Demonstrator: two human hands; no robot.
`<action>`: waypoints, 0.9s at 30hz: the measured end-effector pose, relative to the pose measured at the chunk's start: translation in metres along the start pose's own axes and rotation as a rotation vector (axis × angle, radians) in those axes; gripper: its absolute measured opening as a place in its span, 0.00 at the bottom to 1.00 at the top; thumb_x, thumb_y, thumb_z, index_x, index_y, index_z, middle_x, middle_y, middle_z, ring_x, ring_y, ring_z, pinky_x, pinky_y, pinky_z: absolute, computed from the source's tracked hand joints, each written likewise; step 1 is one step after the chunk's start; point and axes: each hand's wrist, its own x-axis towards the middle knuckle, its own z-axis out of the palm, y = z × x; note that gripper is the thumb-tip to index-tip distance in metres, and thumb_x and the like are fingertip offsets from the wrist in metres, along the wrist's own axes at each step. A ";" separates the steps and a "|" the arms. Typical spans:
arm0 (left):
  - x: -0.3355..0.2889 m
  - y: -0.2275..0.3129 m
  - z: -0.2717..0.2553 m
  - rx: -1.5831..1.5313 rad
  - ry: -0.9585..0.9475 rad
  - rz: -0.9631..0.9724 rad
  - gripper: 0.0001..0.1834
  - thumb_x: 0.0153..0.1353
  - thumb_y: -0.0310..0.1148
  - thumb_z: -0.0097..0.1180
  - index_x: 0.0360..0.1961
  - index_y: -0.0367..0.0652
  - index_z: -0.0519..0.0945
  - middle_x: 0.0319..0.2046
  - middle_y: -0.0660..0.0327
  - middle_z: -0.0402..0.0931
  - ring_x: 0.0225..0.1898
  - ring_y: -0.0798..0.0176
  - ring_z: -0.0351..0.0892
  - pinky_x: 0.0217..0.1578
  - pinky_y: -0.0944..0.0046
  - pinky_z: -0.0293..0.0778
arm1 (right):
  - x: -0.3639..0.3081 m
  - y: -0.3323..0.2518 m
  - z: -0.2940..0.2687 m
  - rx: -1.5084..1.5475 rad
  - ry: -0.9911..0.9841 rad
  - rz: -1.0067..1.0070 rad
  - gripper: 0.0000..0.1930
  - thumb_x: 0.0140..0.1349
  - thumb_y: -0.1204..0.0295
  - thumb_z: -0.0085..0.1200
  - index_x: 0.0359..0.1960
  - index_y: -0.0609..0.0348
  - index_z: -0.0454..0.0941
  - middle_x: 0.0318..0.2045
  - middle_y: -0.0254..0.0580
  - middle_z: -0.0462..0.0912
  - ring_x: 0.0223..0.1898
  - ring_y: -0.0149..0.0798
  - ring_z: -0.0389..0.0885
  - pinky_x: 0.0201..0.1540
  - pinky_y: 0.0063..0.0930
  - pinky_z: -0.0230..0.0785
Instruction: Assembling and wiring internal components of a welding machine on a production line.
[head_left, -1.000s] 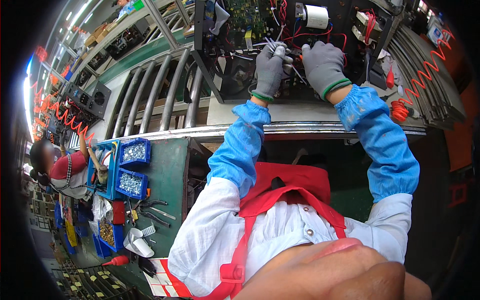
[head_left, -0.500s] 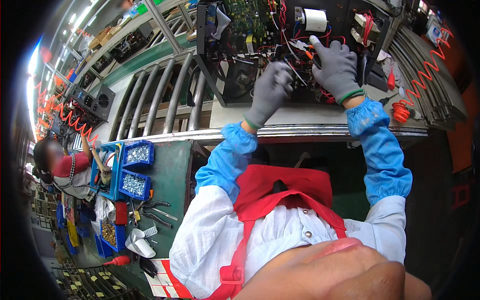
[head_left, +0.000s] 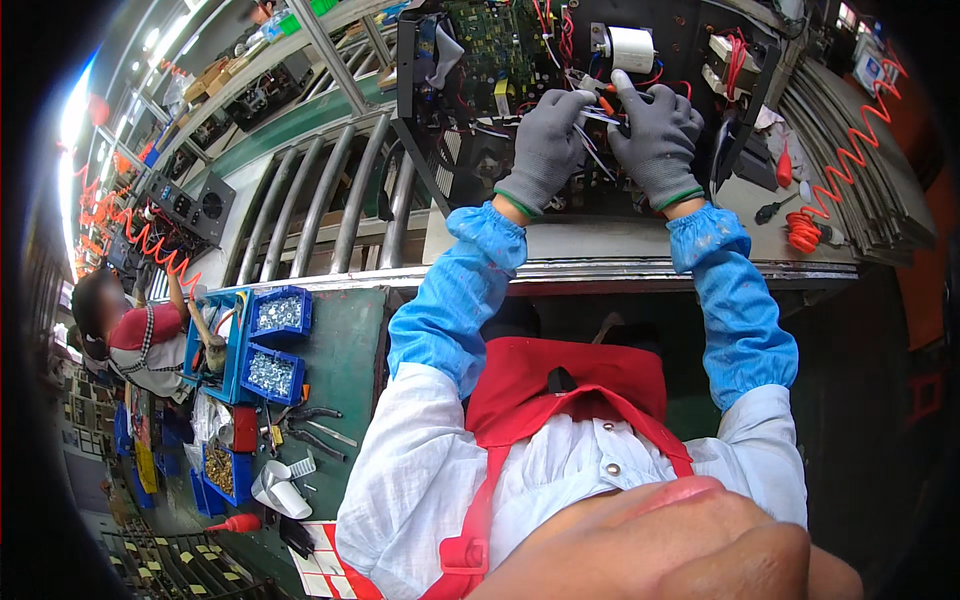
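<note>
My right hand [head_left: 656, 138], in a grey glove, is closed around small orange-handled pliers [head_left: 605, 104], its thumb stretched along the top. My gloved left hand [head_left: 548, 145] is closed at the fingertips on a thin white strip, probably a cable tie [head_left: 597, 117], right beside the pliers. Both hands are over an opened black equipment chassis [head_left: 425, 165]. Inside it are a green circuit board [head_left: 490, 45], a white cylinder [head_left: 631, 49], and red, white and blue wires. The fingers partly hide the plier jaws and the wires under them.
Metal rollers [head_left: 325, 195] run left of the chassis. Blue bins of small hardware [head_left: 272, 372] and several hand tools [head_left: 318, 425] lie on the green bench at lower left. An orange coiled hose [head_left: 850, 150] hangs at right, near stacked grey panels [head_left: 870, 170]. A co-worker [head_left: 140, 330] is at far left.
My left hand has moved up and right to meet the right hand and now pinches the white strip. My right hand, with the pliers, has shifted slightly left and down.
</note>
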 end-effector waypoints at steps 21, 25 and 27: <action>0.009 -0.011 -0.023 -0.490 0.270 -0.352 0.10 0.70 0.30 0.50 0.49 0.40 0.78 0.34 0.61 0.79 0.32 0.68 0.81 0.32 0.69 0.77 | -0.002 -0.005 0.033 0.002 0.051 0.058 0.34 0.54 0.56 0.62 0.65 0.33 0.69 0.45 0.51 0.73 0.46 0.53 0.73 0.48 0.49 0.66; 0.031 -0.032 -0.038 -0.146 0.076 0.028 0.15 0.65 0.27 0.52 0.52 0.47 0.78 0.36 0.57 0.80 0.34 0.58 0.83 0.33 0.63 0.79 | -0.003 -0.006 0.033 0.017 -0.005 0.042 0.33 0.54 0.58 0.62 0.65 0.34 0.69 0.41 0.48 0.74 0.43 0.51 0.74 0.43 0.44 0.68; 0.034 -0.025 -0.036 0.022 -0.112 0.107 0.16 0.64 0.26 0.52 0.53 0.48 0.78 0.38 0.57 0.79 0.36 0.55 0.83 0.35 0.61 0.79 | -0.003 -0.007 0.029 0.027 0.009 0.024 0.33 0.54 0.60 0.62 0.65 0.34 0.70 0.39 0.47 0.73 0.42 0.49 0.74 0.40 0.43 0.67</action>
